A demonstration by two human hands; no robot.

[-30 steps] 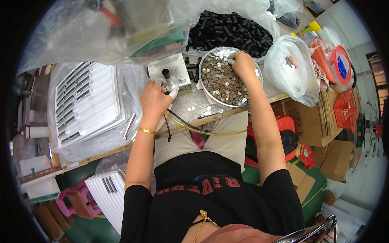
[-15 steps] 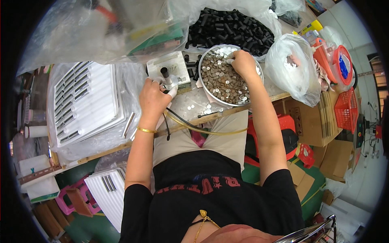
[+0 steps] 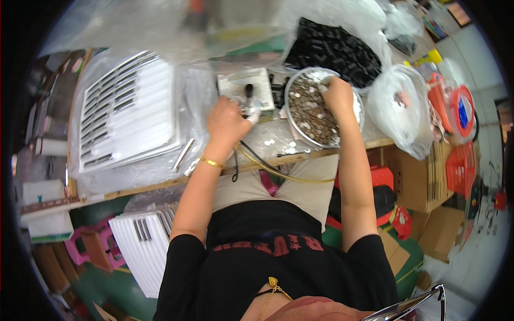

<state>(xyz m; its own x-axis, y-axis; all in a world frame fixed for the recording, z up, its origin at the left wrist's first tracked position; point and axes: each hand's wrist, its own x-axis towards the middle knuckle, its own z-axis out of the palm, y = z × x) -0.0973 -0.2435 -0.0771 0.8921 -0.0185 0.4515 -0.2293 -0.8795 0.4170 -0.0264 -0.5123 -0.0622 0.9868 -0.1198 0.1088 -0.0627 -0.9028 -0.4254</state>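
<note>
The left hand (image 3: 229,120) is resting beside a pale block (image 3: 235,82); at its one o'clock, a black tube (image 3: 249,90) is standing upright. The right hand (image 3: 339,97) is bending over small discs (image 3: 310,104) at the bowl's (image 3: 287,101) two o'clock. Blur is hiding both grips. Careful work is likely calling for single discs and a steady tube.

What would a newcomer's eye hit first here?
Probably the round bowl of small discs near the bench's front edge, right hand over it, with the dark heap of short black pieces behind. Then the white tray with silver tubes at far left, and the left hand at a pale block between tray and bowl.
</note>
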